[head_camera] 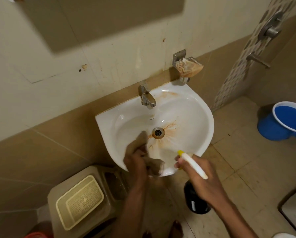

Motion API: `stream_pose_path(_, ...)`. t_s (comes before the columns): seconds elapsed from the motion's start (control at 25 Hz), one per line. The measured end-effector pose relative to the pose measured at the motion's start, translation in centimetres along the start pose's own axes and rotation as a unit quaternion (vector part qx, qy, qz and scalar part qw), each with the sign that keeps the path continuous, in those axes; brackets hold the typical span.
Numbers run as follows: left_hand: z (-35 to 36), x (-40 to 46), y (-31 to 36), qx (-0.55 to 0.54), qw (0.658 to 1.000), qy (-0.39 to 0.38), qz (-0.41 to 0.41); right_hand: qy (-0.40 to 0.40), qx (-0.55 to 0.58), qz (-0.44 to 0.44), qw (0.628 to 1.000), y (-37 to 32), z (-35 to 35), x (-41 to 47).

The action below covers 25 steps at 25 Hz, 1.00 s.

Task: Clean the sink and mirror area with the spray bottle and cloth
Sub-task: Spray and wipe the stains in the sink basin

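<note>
One white sink (200, 107) hangs on the wall, with orange-brown stains around its one drain (158, 132). One tap (146, 96) stands at the back. The left hand (137, 161) presses one brown cloth (140, 143) on the near left side of the bowl, its grip closed on the cloth. The right hand (199, 176) has its grip wrapped around one dark spray bottle (194, 197), at the sink's front edge. One blue bucket (284, 123) sits on the floor. One mirror (99, 19) hangs above.
</note>
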<state>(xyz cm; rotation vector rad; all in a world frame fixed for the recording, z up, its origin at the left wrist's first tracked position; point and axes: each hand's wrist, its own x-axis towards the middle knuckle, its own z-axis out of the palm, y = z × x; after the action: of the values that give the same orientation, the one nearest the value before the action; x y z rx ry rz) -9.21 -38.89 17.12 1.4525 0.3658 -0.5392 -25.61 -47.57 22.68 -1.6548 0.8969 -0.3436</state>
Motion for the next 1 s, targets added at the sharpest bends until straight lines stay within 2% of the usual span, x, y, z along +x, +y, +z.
stream_pose_path(0.12,-3.2,3.8,1.2,0.075,0.983,0.106,0.132,-0.047,-0.061,0.025,0.997,1.0,3.8,1.5)
stream_pose_path(0.24,-3.1,6.7,1.1,0.194,0.956,0.13,0.178,-0.041,-0.072,0.059,0.995,3.5,6.2,2.4)
stream_pose_path(0.32,-2.5,8.3,1.4,0.262,0.939,0.112,0.193,-0.029,-0.075,0.075,0.994,4.2,6.3,2.3)
stream_pose_path(0.44,-1.1,8.9,1.5,0.388,0.907,0.056,0.154,0.015,-0.103,0.091,0.99,4.2,5.7,2.0)
stream_pose_path(0.56,0.7,8.9,0.6,0.471,0.877,0.044,0.078,0.06,-0.139,0.122,0.981,4.0,4.6,1.5)
stream_pose_path(0.68,1.7,10.5,-1.0,0.517,0.849,-0.006,0.106,0.103,-0.13,0.159,0.973,3.3,4.3,1.3)
stream_pose_path(0.76,2.5,11.7,-2.0,0.54,0.835,-0.016,0.108,0.123,-0.098,0.154,0.976,2.5,4.2,1.7)
stream_pose_path(0.84,3.5,12.2,-2.5,0.584,0.806,-0.024,0.097,0.131,-0.079,0.137,0.979,1.8,3.8,2.1)
stream_pose_path(0.92,4.7,13.0,-3.1,0.622,0.775,-0.047,0.101,0.142,-0.069,0.127,0.979,1.0,3.5,2.3)
stream_pose_path(1.0,5.5,13.6,-3.4,0.637,0.761,-0.077,0.091,0.156,-0.05,0.127,0.978,0.9,3.1,2.4)
